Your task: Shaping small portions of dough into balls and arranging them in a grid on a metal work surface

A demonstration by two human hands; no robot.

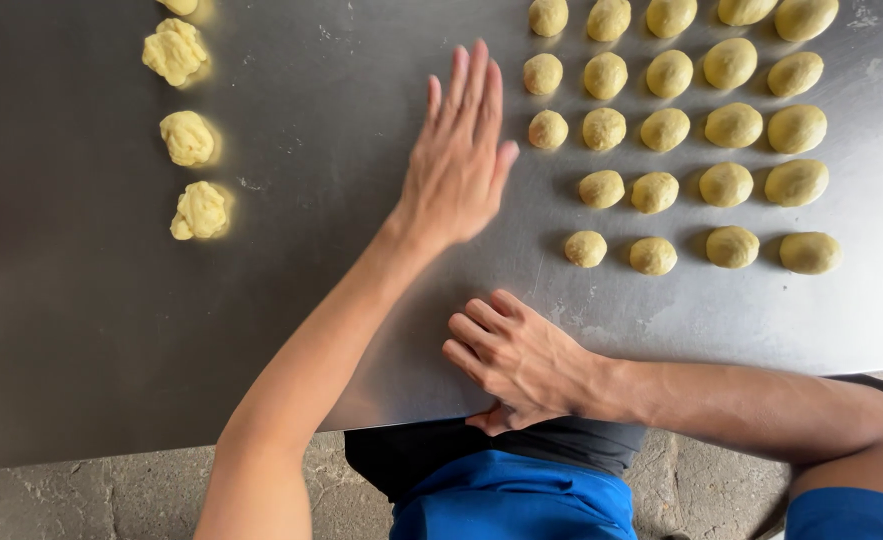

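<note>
Left hand [458, 160] flat, fingers spread, on steel counter [91, 330], perhaps covering dough. Right hand [516, 362] loosely curled at the edge, empty. Shaped dough balls [665, 130] just right.

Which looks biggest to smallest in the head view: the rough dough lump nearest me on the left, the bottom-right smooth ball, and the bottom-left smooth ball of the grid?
1. Rough dough lump
2. Bottom-right smooth ball, close to it, unsure
3. Bottom-left smooth ball, clearly smallest

Two bare forearms end in the left hand [458, 165] and right hand [516, 360]; no sleeves, rings or watch. Nearest the steel table [91, 330] edge: dark waistband [561, 445], bright blue garment [516, 500] (blue also at right elbow).
</note>
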